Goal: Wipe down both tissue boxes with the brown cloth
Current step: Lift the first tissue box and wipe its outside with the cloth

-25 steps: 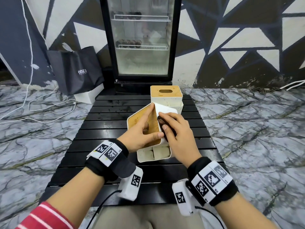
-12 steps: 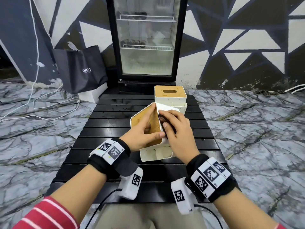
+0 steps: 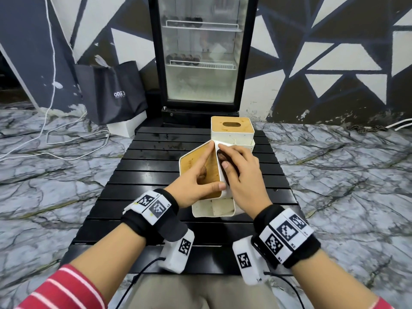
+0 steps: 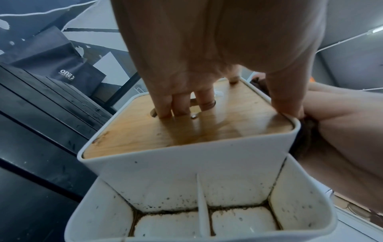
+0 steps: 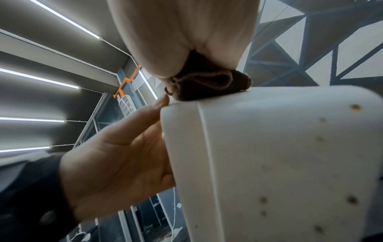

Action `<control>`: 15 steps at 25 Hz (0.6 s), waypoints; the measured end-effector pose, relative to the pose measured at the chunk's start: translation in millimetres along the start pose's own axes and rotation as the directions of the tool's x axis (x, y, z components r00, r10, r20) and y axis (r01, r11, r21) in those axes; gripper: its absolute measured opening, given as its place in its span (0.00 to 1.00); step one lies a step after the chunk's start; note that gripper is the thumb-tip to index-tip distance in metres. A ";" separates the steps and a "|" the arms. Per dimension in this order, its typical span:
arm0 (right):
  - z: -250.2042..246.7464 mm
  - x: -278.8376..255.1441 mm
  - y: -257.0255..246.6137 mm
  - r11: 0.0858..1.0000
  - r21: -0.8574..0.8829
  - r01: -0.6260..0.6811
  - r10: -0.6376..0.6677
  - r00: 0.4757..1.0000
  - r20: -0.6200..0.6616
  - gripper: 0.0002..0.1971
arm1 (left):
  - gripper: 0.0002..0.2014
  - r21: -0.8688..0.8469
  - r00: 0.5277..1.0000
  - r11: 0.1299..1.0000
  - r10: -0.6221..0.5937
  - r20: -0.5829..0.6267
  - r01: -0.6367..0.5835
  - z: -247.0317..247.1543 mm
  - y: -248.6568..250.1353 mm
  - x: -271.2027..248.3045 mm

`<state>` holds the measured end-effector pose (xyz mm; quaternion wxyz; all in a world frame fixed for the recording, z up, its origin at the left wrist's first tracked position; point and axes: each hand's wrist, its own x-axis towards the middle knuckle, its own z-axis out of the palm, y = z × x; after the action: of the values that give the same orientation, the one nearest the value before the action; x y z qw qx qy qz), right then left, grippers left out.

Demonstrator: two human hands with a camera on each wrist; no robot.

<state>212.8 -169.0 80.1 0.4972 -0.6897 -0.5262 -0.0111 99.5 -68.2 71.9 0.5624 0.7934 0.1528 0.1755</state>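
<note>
A white tissue box (image 3: pixel 196 166) with a wooden lid is tipped over on the black slatted table (image 3: pixel 156 152), lid facing left. My left hand (image 3: pixel 198 179) grips it: several fingers (image 4: pixel 180 104) curl into the lid slot and the thumb hooks over the edge. My right hand (image 3: pixel 240 172) holds the bunched brown cloth (image 5: pixel 207 85) against the box's upturned white side (image 5: pixel 279 155). Only a dark bit of cloth (image 3: pixel 223 157) shows under the fingers in the head view. The second tissue box (image 3: pixel 231 132) stands upright just behind.
The near box has dirty open side compartments (image 4: pixel 207 217) facing me. A glass-door fridge (image 3: pixel 200 54) stands behind the table, a black bag (image 3: pixel 113 92) to its left. White cables (image 3: pixel 66 139) lie on the marble floor.
My right hand with the cloth has slid a little along the box's side. The left hand keeps the same hold. The head view has shifted slightly.
</note>
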 end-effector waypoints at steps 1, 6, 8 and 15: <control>-2.0 6.4 0.0 1.000 -0.003 -0.008 0.008 1.000 -0.002 0.18 | 0.44 -0.001 1.000 1.000 -0.002 -0.002 0.002 0.9 0.6 0.2; -9.5 24.2 21.4 0.996 -0.044 -0.076 0.076 0.997 -0.016 0.18 | 0.43 -0.015 1.000 1.000 -0.013 -0.015 0.013 2.0 1.8 0.7; -10.7 21.6 29.6 0.992 -0.051 -0.111 0.110 0.994 -0.026 0.19 | 0.43 -0.017 1.000 1.000 -0.012 -0.022 0.012 2.5 1.7 0.4; -7.2 -25.0 46.5 0.984 -0.047 -0.171 0.167 0.983 -0.074 0.18 | 0.45 -0.015 1.000 1.000 -0.011 -0.028 0.010 -1.7 -5.4 2.7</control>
<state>239.7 -189.7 38.9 0.4962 -0.7440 -0.4474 -0.0069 100.9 -63.9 67.6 0.5670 0.7859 0.1635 0.1848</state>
